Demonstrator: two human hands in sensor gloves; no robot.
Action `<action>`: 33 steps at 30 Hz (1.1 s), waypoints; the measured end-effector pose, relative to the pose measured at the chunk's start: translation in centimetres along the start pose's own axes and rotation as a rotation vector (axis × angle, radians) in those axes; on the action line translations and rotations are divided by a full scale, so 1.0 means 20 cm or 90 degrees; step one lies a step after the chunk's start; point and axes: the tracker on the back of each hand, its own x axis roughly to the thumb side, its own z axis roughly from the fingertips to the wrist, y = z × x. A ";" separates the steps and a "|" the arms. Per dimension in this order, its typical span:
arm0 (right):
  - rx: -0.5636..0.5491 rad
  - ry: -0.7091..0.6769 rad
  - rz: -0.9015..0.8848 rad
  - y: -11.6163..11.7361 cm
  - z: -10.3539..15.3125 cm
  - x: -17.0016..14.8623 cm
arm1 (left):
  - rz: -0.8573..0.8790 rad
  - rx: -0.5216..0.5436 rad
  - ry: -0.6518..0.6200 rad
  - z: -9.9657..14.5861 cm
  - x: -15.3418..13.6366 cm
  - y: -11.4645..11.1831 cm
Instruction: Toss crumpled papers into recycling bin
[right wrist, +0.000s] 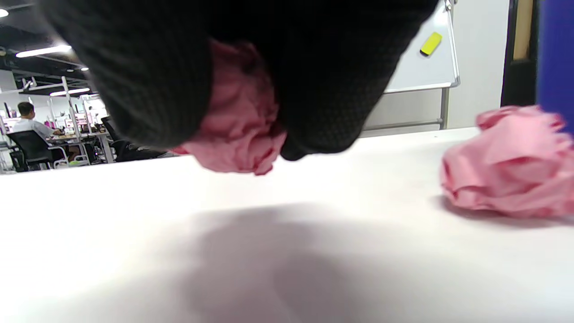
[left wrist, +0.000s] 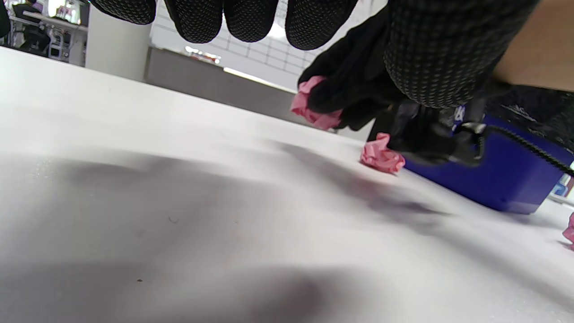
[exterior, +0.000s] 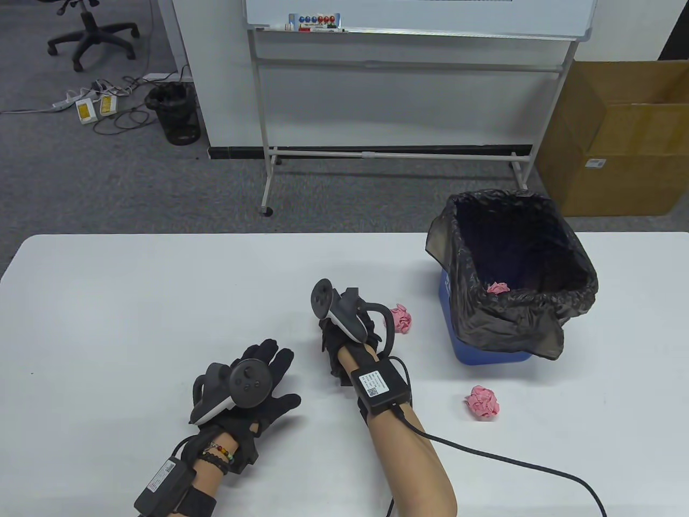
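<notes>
The left hand point(exterior: 253, 385) lies flat on the white worktop point(exterior: 134, 301), palm down with its gloved fingers spread and holding nothing; a bead bracelet point(exterior: 219, 451) circles its wrist. Just right of it, the right hand point(exterior: 350, 334) is clenched around a pink crumpled paper point(right wrist: 233, 130), raised a little off the worktop. From above the ball is hidden under the tracker; the wrist views show it as a soft, tightly creased pink wad poking out between the dark fingers point(right wrist: 148, 80). A black box point(exterior: 381, 385) strapped to that forearm carries a white label with a square code, its print too small to read.

Near the hand's right side, a second pink ball point(exterior: 401, 318) sits on the worktop, just beside the blue recycling bin point(exterior: 484, 344), ragged-edged and loosely folded. A third pink ball point(exterior: 483, 403) rests in front of the bin, apart from it. The bin is lined with a black bag point(exterior: 538, 318) folded over its rim, and a fourth pink wad point(exterior: 498, 287) lies inside. Far right, a cardboard box point(exterior: 619, 140) on the floor bears a white label, unreadable.
</notes>
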 end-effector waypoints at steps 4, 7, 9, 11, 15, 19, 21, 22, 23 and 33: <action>0.032 0.009 -0.046 -0.09 0.04 -0.08 | -0.002 0.000 -0.003 0.00 0.01 0.00; 0.066 0.023 -0.070 -0.14 0.06 -0.14 | -0.001 0.000 -0.004 0.00 0.01 0.00; 0.095 0.027 -0.085 -0.17 0.07 -0.17 | -0.003 -0.001 -0.004 0.00 0.01 0.00; 0.133 0.035 -0.098 -0.19 0.08 -0.20 | -0.002 -0.001 -0.004 0.00 0.01 0.00; 0.199 0.046 -0.107 -0.24 0.09 -0.25 | -0.003 -0.001 -0.005 0.00 0.01 -0.01; 0.247 0.050 -0.126 -0.28 0.10 -0.29 | -0.003 0.000 -0.006 0.00 0.01 -0.01; 0.231 0.054 -0.154 -0.32 0.11 -0.31 | -0.002 -0.001 -0.007 0.00 0.01 -0.01; 0.223 0.060 -0.170 -0.34 0.11 -0.32 | -0.002 -0.001 -0.007 0.00 0.01 -0.01; 0.217 0.072 -0.173 -0.36 0.11 -0.33 | -0.002 -0.001 -0.007 0.00 0.01 -0.01; -0.029 0.114 -0.263 -0.74 0.14 -0.47 | 0.004 -0.001 -0.012 0.00 0.02 -0.01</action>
